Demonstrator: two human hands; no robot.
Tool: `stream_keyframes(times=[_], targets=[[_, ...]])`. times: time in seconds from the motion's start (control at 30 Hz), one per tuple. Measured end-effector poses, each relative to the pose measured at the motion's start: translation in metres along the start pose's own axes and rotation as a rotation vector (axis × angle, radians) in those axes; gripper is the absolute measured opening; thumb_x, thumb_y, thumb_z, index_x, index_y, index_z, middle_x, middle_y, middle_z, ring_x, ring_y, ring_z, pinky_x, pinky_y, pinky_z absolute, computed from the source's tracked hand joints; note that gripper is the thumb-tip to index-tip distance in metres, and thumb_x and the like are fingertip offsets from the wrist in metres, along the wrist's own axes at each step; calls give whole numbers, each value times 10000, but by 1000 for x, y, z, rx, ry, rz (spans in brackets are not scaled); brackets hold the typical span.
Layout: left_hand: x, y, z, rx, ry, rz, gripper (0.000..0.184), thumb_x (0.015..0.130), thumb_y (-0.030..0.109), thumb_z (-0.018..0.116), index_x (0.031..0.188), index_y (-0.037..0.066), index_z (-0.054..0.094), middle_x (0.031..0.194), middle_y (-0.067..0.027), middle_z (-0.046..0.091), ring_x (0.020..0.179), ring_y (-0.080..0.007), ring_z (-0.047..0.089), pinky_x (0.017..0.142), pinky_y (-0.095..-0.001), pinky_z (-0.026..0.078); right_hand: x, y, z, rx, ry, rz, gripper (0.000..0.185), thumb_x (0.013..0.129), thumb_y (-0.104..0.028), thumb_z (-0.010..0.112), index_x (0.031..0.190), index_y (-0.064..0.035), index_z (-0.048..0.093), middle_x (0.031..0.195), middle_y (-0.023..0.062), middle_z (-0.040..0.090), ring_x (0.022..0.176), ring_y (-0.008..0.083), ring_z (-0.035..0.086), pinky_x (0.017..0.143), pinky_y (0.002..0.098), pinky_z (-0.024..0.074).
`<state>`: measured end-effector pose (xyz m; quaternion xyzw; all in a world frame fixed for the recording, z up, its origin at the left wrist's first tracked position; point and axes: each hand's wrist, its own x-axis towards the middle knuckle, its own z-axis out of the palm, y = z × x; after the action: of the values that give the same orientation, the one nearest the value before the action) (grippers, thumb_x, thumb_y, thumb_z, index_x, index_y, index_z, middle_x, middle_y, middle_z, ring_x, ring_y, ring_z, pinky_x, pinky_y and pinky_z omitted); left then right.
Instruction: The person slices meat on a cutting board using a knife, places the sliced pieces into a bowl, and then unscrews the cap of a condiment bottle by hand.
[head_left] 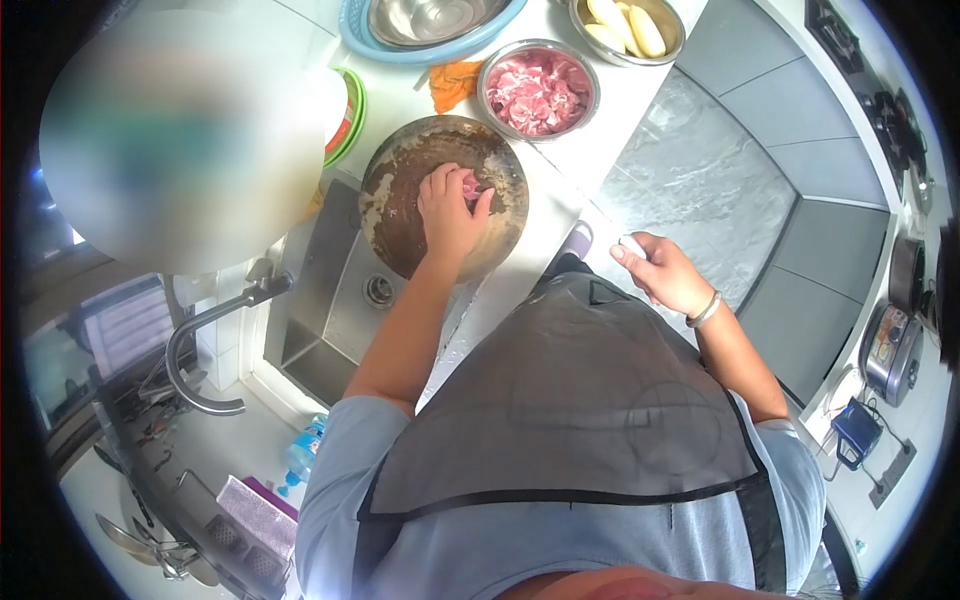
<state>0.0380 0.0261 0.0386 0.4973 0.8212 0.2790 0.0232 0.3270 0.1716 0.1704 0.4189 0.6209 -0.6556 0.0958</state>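
Observation:
My left hand (452, 212) is on a round, worn wooden chopping board (400, 240), its fingers curled over a small piece of raw meat (472, 186). Part of that meat shows between thumb and forefinger. Off to the right, over the floor, my right hand (664, 272) is closed. A pale, rounded end sticks out by its thumb; the rest is hidden in the fist. Beyond the board stands a steel bowl of cut raw meat (540, 92).
The board overlaps the edge of a steel sink (335, 310) with a curved faucet (190, 350). An orange cloth (453, 86), a blue basin (430, 50) and a bowl of peeled pale vegetables (645, 32) are at the back. A blurred round shape covers the upper left.

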Motion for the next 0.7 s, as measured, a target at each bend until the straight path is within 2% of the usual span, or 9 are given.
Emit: stream_keyframes(times=[0.1,0.2,0.3,0.4,0.5,0.57,0.63,0.7], targets=[[-3,8,3,-24,-33,-22,336,838,191,715,1142,96,607,1216,-93,548,1129,-345,505,946,-486,429,2,4,-2,4,-17,-2,467,951,-459,650,933,8,655,590,-32,511,467,67,456,451,258,383],[-4,5,10,-20,-70,88,267,864,100,661,1125,96,604,1141,-87,550,1006,-326,558,866,-430,473,2,6,-5,7,-12,-12,471,948,-465,650,925,5,656,587,-31,507,466,68,463,450,258,385],[4,9,4,-64,-160,24,217,874,50,630,1086,66,585,1025,-95,560,927,-299,592,815,-387,490,0,6,-8,10,10,-18,473,948,-469,650,923,4,655,580,-30,502,465,69,470,445,256,385],[13,-36,34,-525,41,-119,108,942,116,594,1034,64,572,870,-59,537,781,-218,581,677,-351,479,-3,6,-16,12,32,-7,475,948,-471,647,934,4,650,574,-28,497,450,68,464,436,255,385],[58,-24,-34,-1604,-347,-756,129,1004,189,534,1042,72,570,818,-9,530,669,-122,507,556,-289,405,-6,11,-24,20,60,6,477,950,-476,643,940,1,641,572,-26,494,434,66,453,427,251,384],[91,23,-65,-1605,-142,-711,160,1030,191,482,1107,81,568,791,50,482,597,-55,364,520,-234,295,-8,14,-29,44,82,-4,478,952,-480,637,939,-2,634,571,-25,490,426,65,447,423,250,384],[123,64,-88,-1481,76,-671,181,1024,178,480,1133,59,561,773,49,474,597,-65,365,522,-236,300,-8,17,-34,53,110,3,477,955,-478,632,935,-2,630,570,-23,487,426,65,448,422,248,384],[146,81,-85,-1359,152,-426,205,1012,195,518,1140,48,581,815,36,528,632,-86,426,559,-241,358,-8,19,-38,61,133,10,473,958,-474,630,935,-2,627,569,-22,486,425,64,450,421,247,385]])
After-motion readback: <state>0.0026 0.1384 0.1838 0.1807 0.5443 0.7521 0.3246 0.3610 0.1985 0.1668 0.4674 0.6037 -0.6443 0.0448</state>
